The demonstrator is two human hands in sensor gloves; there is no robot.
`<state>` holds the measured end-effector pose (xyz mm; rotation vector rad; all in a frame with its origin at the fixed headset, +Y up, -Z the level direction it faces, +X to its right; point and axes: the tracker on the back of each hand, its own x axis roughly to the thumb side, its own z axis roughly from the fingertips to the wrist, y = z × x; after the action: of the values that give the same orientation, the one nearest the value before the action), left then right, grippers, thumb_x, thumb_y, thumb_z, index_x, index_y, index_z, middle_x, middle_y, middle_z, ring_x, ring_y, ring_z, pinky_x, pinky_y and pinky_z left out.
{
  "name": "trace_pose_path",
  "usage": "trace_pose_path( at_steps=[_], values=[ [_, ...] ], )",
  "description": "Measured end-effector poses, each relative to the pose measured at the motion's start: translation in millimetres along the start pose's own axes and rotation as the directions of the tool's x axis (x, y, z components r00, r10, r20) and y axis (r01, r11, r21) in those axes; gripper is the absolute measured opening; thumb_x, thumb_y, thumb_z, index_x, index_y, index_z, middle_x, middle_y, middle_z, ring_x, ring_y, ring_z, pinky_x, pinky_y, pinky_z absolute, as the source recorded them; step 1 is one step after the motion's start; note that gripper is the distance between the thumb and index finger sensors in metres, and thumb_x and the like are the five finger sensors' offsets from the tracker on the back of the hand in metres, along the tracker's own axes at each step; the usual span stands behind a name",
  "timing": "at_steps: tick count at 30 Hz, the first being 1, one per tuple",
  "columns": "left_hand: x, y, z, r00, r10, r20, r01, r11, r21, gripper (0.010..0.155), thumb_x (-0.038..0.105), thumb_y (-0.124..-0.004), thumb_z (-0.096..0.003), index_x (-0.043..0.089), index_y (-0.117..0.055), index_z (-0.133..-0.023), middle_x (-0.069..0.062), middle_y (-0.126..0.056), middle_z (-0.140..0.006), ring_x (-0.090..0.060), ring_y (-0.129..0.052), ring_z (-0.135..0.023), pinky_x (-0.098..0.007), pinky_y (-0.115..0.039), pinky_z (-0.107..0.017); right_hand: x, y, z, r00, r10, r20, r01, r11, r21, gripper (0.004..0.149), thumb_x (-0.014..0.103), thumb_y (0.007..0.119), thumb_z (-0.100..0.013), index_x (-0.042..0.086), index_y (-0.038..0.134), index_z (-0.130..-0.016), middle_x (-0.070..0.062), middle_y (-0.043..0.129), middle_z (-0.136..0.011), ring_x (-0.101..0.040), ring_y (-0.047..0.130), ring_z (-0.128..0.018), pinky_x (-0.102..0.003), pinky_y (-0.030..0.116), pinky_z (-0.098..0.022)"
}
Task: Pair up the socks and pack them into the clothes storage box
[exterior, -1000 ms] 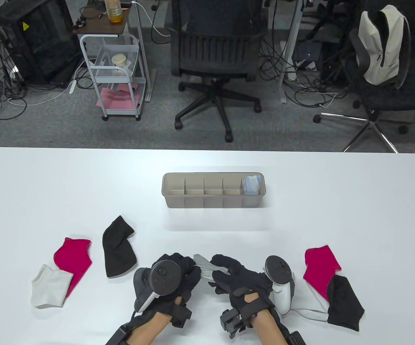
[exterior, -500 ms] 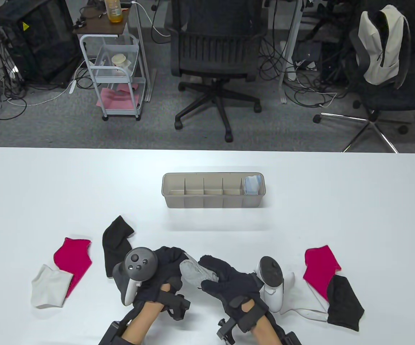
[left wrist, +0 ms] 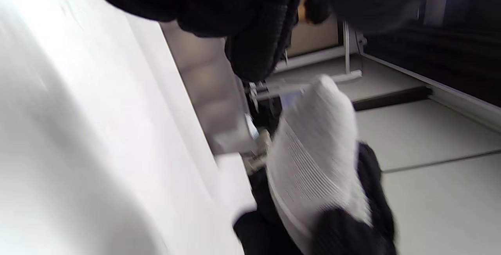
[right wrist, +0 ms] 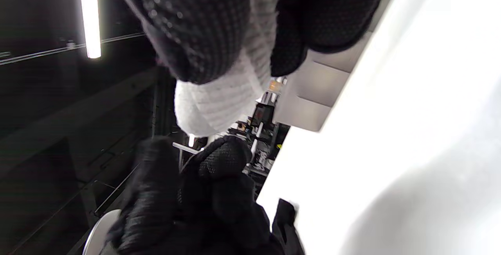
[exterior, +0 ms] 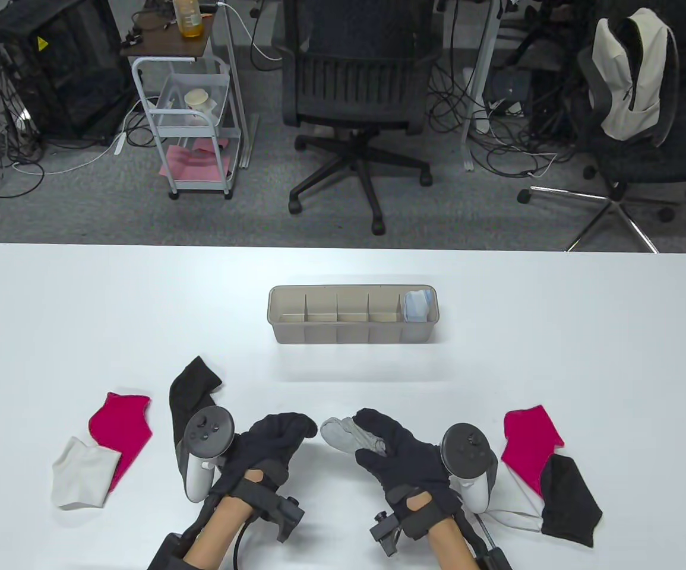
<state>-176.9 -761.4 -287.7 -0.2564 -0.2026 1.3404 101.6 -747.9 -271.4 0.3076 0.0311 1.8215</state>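
Now the left hand [exterior: 271,442] has let go of the grey sock bundle [exterior: 343,434] and hangs open just beside it. Only the right hand [exterior: 399,454] grips the bundle, above the bench [exterior: 81,309]. Next, I think, it goes into the storage box [exterior: 351,335].

The storage box [exterior: 351,314] sat mid-table with 1 folded pair [exterior: 419,304] in its rightmost compartment. 3 loose socks [exterior: 118,426] lay front-left and another overlapping pile [exterior: 547,469] front-right. Both hands were between those piles, the right hand [exterior: 399,451] gripping a rolled sock [exterior: 343,434], the left hand [exterior: 271,442] just beside it.
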Motion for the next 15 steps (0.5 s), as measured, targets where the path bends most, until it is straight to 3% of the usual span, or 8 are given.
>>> trace_pose_path(
  at_steps=[5, 9, 11, 12, 13, 15],
  values=[
    [6.9, -25.8, 2.2, 0.999, -0.037, -0.007, 0.036, 0.991, -0.129, 0.089, 0.069, -0.064, -0.0382, -0.002, -0.077, -0.091, -0.015, -0.079, -0.067, -0.039, -0.074, -0.052, -0.064, -0.06, -0.044, 16.3, 16.6, 3.1, 0.996, 0.034, 0.078, -0.038, 0.997, 0.062, 0.06, 0.022, 0.091, -0.038, 0.039, 0.068, -0.09, 0.013, 0.086, -0.098, -0.02, 0.085, -0.087, -0.042, 0.073, -0.066],
    [5.8, -25.8, 5.9, 0.995, 0.08, -0.057, -0.084, 0.994, -0.07, 0.087, 0.062, -0.071, -0.0422, -0.013, -0.082, -0.084, -0.015, -0.083, -0.061, -0.039, -0.076, -0.048, -0.064, -0.06, -0.042, 16.6, 19.6, 3.5, 0.997, 0.044, 0.061, -0.048, 0.996, 0.071, 0.06, 0.024, 0.092, -0.038, 0.039, 0.067, -0.091, 0.011, 0.085, -0.1, -0.019, 0.085, -0.087, -0.041, 0.074, -0.066],
    [5.5, -22.2, 5.8, 0.995, 0.078, -0.057, -0.081, 0.995, -0.049, 0.087, 0.059, -0.071, -0.0456, -0.019, -0.082, -0.083, -0.013, -0.083, -0.06, -0.037, -0.076, -0.048, -0.062, -0.061, -0.043, 18.8, 20.1, 4.7, 0.988, 0.154, 0.009, -0.154, 0.988, -0.02, 0.06, 0.031, 0.093, -0.038, 0.038, 0.069, -0.092, 0.004, 0.086, -0.1, -0.021, 0.09, -0.081, -0.04, 0.077, -0.061],
    [5.6, -20.4, 5.7, 0.996, 0.071, -0.053, -0.072, 0.997, -0.016, 0.087, 0.059, -0.071, -0.046, -0.019, -0.082, -0.083, -0.012, -0.083, -0.06, -0.037, -0.076, -0.047, -0.062, -0.061, -0.043, 20.4, 20.1, 7.4, 0.968, 0.241, -0.075, -0.247, 0.966, -0.083, 0.061, 0.037, 0.094, -0.036, 0.037, 0.069, -0.092, 0.001, 0.087, -0.099, -0.021, 0.092, -0.078, -0.041, 0.077, -0.059],
    [5.5, -16.7, 5.7, 0.998, 0.036, -0.054, -0.033, 0.998, 0.054, 0.067, 0.058, -0.071, -0.0466, 0.003, -0.082, -0.084, -0.012, -0.084, -0.059, -0.036, -0.076, -0.047, -0.062, -0.061, -0.043, 24.2, 21.1, 13.8, 0.913, 0.365, -0.184, -0.394, 0.906, -0.158, 0.063, 0.046, 0.092, -0.034, 0.038, 0.07, -0.093, -0.004, 0.086, -0.1, -0.025, 0.09, -0.078, -0.045, 0.075, -0.059],
    [3.4, -12.8, 7.3, 0.998, 0.002, -0.067, 0.006, 0.993, 0.119, 0.065, 0.058, -0.071, -0.0476, 0.004, -0.084, -0.083, -0.011, -0.085, -0.057, -0.035, -0.078, -0.045, -0.061, -0.063, -0.042, 31.2, 23.4, 17.6, 0.876, 0.453, -0.168, -0.48, 0.854, -0.201, 0.062, 0.049, 0.091, -0.034, 0.039, 0.071, -0.092, -0.006, 0.08, -0.1, -0.027, 0.084, -0.079, -0.047, 0.071, -0.06]
  ],
)
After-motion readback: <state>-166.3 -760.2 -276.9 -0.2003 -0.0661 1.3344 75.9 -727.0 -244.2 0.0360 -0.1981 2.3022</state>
